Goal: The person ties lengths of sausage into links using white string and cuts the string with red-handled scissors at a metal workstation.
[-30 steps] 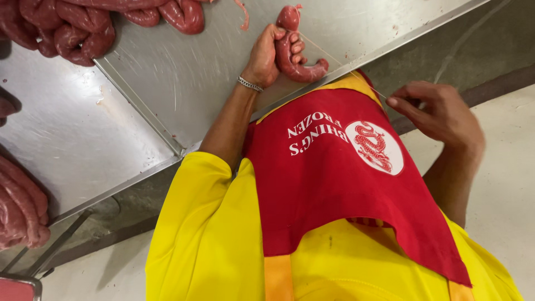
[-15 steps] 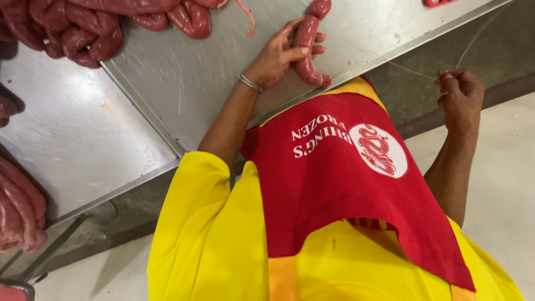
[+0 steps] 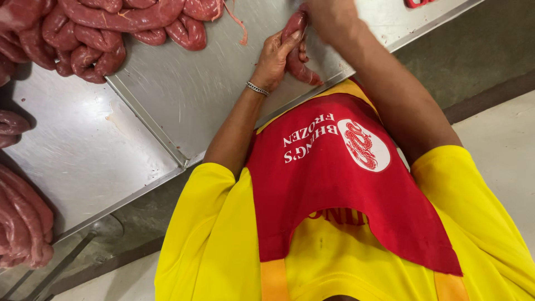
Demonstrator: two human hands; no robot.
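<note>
R hand (image 3: 333, 19) has come in from out by my side since prev frame — now at the top end of the sausage link (image 3: 295, 47), touching it; grip state can't tell, fingers cut off by frame edge. L hand (image 3: 274, 58) grasping the link mid-length, at the near edge of the steel table (image 3: 184, 95). Sausage pile (image 3: 100, 28) upper left, partly out of frame.

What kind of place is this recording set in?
Probably a meat-processing or butchery workroom: heaps of raw sausage links lie on stainless steel tables, and both hands work a sausage over a red apron.
</note>
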